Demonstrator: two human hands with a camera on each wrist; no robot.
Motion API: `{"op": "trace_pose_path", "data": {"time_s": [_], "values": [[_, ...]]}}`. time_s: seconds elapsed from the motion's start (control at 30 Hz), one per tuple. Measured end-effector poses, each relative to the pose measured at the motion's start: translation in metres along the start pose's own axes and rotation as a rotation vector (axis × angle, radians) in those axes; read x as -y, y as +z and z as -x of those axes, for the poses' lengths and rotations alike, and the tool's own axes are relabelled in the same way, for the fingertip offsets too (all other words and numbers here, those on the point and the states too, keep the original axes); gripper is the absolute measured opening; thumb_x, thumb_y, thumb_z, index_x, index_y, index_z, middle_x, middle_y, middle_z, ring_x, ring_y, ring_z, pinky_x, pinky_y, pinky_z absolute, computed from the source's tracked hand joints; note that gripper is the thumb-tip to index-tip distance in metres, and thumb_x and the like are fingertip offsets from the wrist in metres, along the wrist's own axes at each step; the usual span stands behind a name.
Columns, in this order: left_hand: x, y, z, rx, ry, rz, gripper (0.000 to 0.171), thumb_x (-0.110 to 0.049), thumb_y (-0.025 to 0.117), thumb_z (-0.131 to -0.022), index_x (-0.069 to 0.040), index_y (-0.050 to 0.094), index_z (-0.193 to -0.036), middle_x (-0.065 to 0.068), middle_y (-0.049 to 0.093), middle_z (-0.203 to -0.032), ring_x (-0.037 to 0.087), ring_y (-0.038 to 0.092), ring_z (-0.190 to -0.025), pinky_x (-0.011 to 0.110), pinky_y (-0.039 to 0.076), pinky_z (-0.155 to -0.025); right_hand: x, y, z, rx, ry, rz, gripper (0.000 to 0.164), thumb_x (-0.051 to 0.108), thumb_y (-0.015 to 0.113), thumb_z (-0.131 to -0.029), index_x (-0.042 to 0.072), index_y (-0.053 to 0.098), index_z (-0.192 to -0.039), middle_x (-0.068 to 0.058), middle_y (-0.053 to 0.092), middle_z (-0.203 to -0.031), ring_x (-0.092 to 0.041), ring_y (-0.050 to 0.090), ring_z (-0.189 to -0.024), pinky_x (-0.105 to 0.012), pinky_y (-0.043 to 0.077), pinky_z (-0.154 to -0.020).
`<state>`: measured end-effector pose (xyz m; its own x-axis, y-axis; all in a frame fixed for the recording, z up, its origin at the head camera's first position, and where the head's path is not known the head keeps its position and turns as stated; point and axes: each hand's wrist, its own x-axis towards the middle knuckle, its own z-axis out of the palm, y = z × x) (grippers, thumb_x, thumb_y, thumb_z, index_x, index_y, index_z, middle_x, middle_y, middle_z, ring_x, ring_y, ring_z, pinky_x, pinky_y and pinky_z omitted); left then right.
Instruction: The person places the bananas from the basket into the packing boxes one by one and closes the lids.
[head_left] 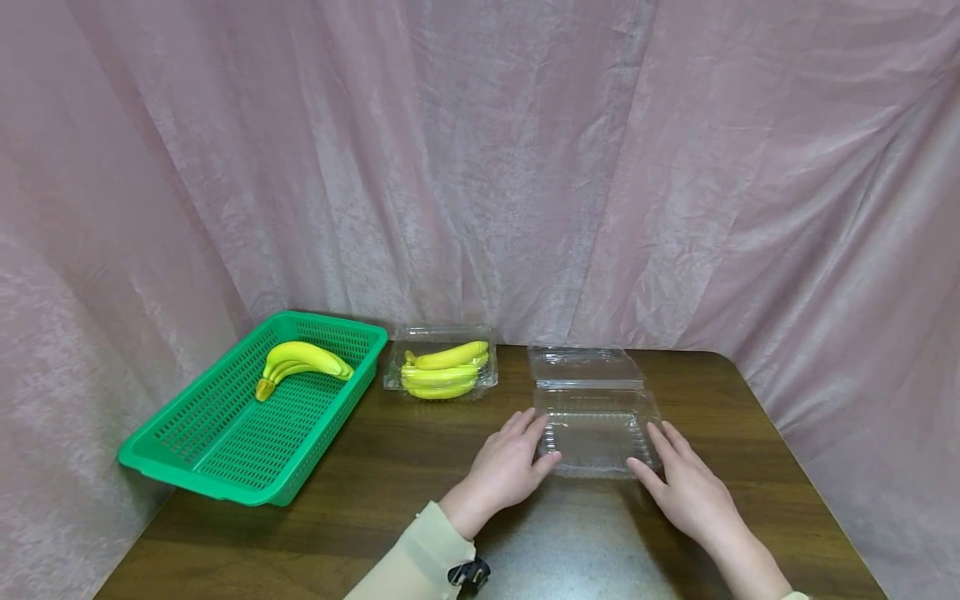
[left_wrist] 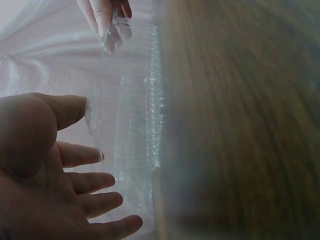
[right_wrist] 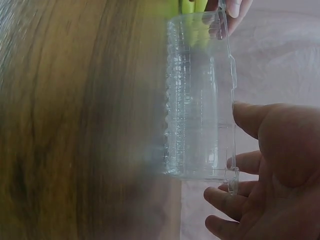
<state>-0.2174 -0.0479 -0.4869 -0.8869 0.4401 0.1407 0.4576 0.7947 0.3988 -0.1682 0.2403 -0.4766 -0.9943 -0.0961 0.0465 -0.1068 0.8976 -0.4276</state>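
An opened clear plastic clamshell box [head_left: 588, 437] stands on the table, its lid [head_left: 585, 367] folded back toward the curtain. At its left side is my left hand [head_left: 507, 462], fingers extended. The thumb and index finger touch the rim in the left wrist view, while the other fingers [left_wrist: 97, 182] spread apart. My right hand [head_left: 690, 483] lies along the opposite side, its thumb [right_wrist: 250, 117] at the rim and its fingers loosely extended beside the wall. Nothing shows inside the box.
At the back, left of the box, a second clear clamshell [head_left: 396, 379] holds yellow bananas [head_left: 442, 375]. A green plastic basket [head_left: 300, 471] with another bunch of bananas [head_left: 303, 360] sits at the far left. A pink curtain [head_left: 525, 167] hangs behind the wooden table [head_left: 360, 517].
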Motion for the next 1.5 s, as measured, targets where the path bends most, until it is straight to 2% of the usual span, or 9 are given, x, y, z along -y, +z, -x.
{"op": "trace_pose_path", "data": {"time_s": [0.6, 1.07, 1.5], "values": [[0.022, -0.011, 0.011, 0.029, -0.023, 0.059, 0.064, -0.043, 0.064, -0.113, -0.009, 0.051, -0.166, 0.02, 0.042, -0.172, 0.043, 0.038, -0.16, 0.065, 0.041, -0.121, 0.018, 0.011, -0.003, -0.031, -0.055, 0.008, 0.08, 0.052, 0.06, -0.113, -0.001, 0.038, -0.169, -0.036, 0.031, -0.171, -0.063, 0.041, -0.149, -0.08, 0.041, -0.109], [0.026, -0.024, 0.015, 0.05, -0.029, 0.035, 0.064, -0.043, 0.064, -0.113, -0.007, 0.052, -0.164, 0.02, 0.044, -0.171, 0.041, 0.039, -0.159, 0.061, 0.041, -0.122, 0.028, 0.017, -0.003, -0.063, -0.073, 0.037, 0.077, 0.048, 0.064, -0.112, 0.002, 0.042, -0.169, -0.036, 0.035, -0.169, -0.064, 0.045, -0.145, -0.078, 0.044, -0.107], [0.032, -0.03, 0.015, 0.069, -0.035, 0.043, 0.063, -0.04, 0.066, -0.112, -0.006, 0.053, -0.163, 0.02, 0.044, -0.171, 0.041, 0.039, -0.159, 0.061, 0.04, -0.123, 0.037, 0.018, -0.001, -0.096, -0.092, 0.062, 0.073, 0.049, 0.065, -0.112, 0.003, 0.047, -0.166, -0.038, 0.041, -0.164, -0.063, 0.049, -0.142, -0.077, 0.047, -0.105]]}}
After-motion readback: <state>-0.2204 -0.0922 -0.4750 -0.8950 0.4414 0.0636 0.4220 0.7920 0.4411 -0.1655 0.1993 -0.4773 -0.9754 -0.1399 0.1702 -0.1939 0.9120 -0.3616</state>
